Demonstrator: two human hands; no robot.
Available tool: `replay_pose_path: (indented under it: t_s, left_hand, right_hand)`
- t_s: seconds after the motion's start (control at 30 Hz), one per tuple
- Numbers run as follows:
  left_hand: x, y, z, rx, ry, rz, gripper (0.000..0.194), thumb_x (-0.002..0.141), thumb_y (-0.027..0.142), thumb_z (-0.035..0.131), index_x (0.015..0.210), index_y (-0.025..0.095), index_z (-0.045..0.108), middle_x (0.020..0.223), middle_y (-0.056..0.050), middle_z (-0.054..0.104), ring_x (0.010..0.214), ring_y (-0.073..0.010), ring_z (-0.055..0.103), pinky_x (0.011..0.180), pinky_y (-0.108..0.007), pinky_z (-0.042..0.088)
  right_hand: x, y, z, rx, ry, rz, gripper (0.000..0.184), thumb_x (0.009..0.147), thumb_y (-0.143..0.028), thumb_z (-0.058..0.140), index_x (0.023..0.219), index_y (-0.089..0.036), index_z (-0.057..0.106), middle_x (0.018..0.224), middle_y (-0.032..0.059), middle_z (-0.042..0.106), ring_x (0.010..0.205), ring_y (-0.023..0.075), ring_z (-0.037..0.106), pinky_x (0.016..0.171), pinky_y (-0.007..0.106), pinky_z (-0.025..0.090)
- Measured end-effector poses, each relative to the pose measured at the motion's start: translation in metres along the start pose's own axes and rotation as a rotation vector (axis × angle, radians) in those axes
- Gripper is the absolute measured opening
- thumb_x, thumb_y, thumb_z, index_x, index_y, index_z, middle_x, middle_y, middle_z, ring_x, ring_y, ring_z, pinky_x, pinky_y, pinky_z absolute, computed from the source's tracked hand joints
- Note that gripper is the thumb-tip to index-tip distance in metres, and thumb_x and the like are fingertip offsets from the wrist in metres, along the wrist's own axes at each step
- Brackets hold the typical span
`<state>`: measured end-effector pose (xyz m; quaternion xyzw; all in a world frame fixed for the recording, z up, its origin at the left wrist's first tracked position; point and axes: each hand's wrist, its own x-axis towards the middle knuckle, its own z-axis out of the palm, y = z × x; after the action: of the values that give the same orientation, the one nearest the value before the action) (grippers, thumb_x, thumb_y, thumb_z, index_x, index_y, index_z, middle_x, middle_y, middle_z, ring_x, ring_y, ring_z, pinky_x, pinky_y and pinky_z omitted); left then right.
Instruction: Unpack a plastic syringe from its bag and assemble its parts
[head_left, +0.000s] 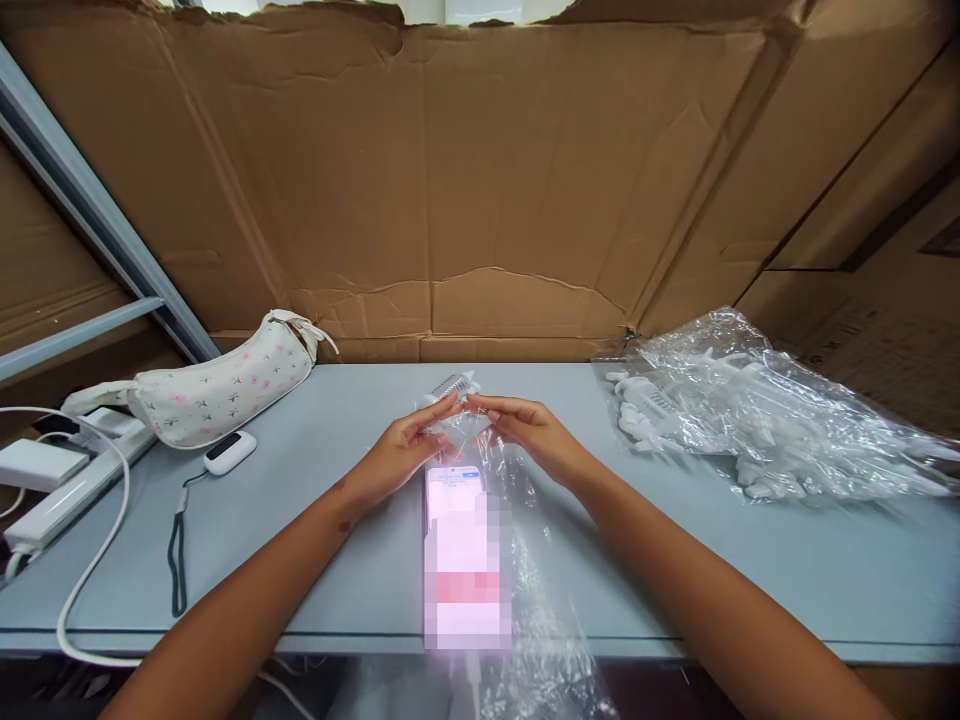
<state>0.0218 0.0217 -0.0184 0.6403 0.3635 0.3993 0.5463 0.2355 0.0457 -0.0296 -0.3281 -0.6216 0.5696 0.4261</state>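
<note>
My left hand [401,450] and my right hand [529,428] meet over the middle of the grey table [750,560]. Both pinch the mouth of a clear plastic bag [517,560] that trails toward me. A white syringe-like part [452,385] lies just beyond my fingertips, partly at the bag's opening. Whether it is inside the bag or only touching it I cannot tell. A lit phone [461,550] lies flat under my wrists, beside the bag.
A heap of the same white parts in clear bags [750,420] lies at the right. A white flowered pouch [217,385], a small white device on a black strap [229,452], and a power strip with white cables [60,490] sit left. Cardboard walls stand behind.
</note>
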Motion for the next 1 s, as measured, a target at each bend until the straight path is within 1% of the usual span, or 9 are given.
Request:
replay_pose_path:
  t_s: [0.07,0.13,0.3,0.43,0.53,0.63,0.77,0.87,1.0]
  left_hand:
    - [0.002,-0.002,-0.002,0.011,0.036,-0.007,0.051,0.084,0.037,0.062,0.134,0.035,0.05,0.142,-0.007,0.049,0.076,-0.0147,0.063,0.087,-0.045,0.049]
    - [0.003,-0.002,-0.004,0.02,0.067,-0.02,0.049,0.085,0.037,0.061,0.133,0.034,0.052,0.139,-0.007,0.052,0.076,-0.0145,0.063,0.087,-0.043,0.05]
    - [0.002,0.001,-0.006,-0.013,0.118,-0.02,0.052,0.087,0.043,0.057,0.137,0.031,0.046,0.146,-0.008,0.043,0.096,-0.0216,0.066,0.089,-0.039,0.05]
    - [0.004,0.0,-0.01,0.007,0.175,-0.036,0.057,0.086,0.044,0.06,0.138,0.029,0.044,0.149,-0.008,0.038,0.099,-0.0221,0.066,0.088,-0.037,0.05]
    - [0.006,-0.002,-0.015,0.031,0.222,-0.033,0.058,0.084,0.043,0.062,0.138,0.029,0.046,0.149,-0.009,0.037,0.094,-0.0214,0.067,0.085,-0.037,0.051]
    - [0.008,-0.001,-0.018,0.022,0.258,-0.009,0.063,0.081,0.041,0.065,0.139,0.027,0.044,0.15,-0.011,0.035,0.086,-0.0188,0.067,0.083,-0.037,0.052]
    - [0.007,0.002,-0.016,-0.001,0.257,0.042,0.068,0.08,0.038,0.067,0.141,0.025,0.041,0.152,-0.013,0.031,0.078,-0.0138,0.064,0.079,-0.033,0.053]
    - [0.005,0.003,-0.013,0.023,0.252,0.066,0.067,0.082,0.037,0.065,0.143,0.027,0.038,0.153,-0.015,0.027,0.072,-0.0103,0.062,0.076,-0.032,0.053]
    - [0.003,0.002,-0.01,0.066,0.268,0.092,0.066,0.084,0.035,0.063,0.144,0.029,0.036,0.155,-0.013,0.023,0.071,-0.0094,0.061,0.075,-0.032,0.053]
  right_hand:
    - [-0.001,-0.002,0.0,-0.005,-0.008,0.012,0.031,0.085,-0.043,0.06,0.114,-0.034,0.067,0.131,0.0011,0.06,0.085,0.0145,0.067,0.083,0.034,0.049]
    - [-0.001,-0.005,0.0,-0.021,-0.009,0.03,0.031,0.086,-0.042,0.059,0.115,-0.035,0.067,0.134,0.001,0.057,0.09,0.0161,0.068,0.086,0.035,0.049]
    - [-0.003,-0.01,0.0,-0.062,-0.007,0.029,0.033,0.085,-0.039,0.06,0.118,-0.037,0.064,0.138,0.0,0.054,0.103,0.0212,0.066,0.091,0.039,0.047]
    - [0.0,-0.01,-0.007,-0.084,0.039,0.015,0.033,0.083,-0.038,0.062,0.116,-0.036,0.066,0.137,-0.0005,0.054,0.106,0.0209,0.063,0.089,0.038,0.05]
    - [0.002,-0.009,-0.013,-0.05,0.064,-0.003,0.035,0.082,-0.037,0.063,0.117,-0.035,0.065,0.137,-0.0007,0.054,0.101,0.0191,0.064,0.088,0.037,0.052]
    - [0.003,-0.008,-0.014,-0.001,0.066,-0.002,0.042,0.08,-0.037,0.066,0.122,-0.036,0.062,0.141,0.0002,0.05,0.094,0.0172,0.066,0.083,0.035,0.055]
    - [0.0,-0.006,-0.008,0.007,-0.004,0.038,0.047,0.081,-0.037,0.066,0.127,-0.039,0.056,0.14,0.0015,0.051,0.089,0.0151,0.067,0.081,0.035,0.056]
    - [-0.001,-0.004,-0.003,-0.018,-0.059,0.042,0.04,0.083,-0.038,0.063,0.123,-0.037,0.061,0.14,0.0003,0.051,0.095,0.0175,0.067,0.085,0.037,0.054]
    - [-0.001,-0.004,-0.002,-0.053,-0.041,0.009,0.038,0.085,-0.035,0.062,0.123,-0.038,0.06,0.142,-0.0031,0.049,0.109,0.0192,0.061,0.09,0.037,0.052]
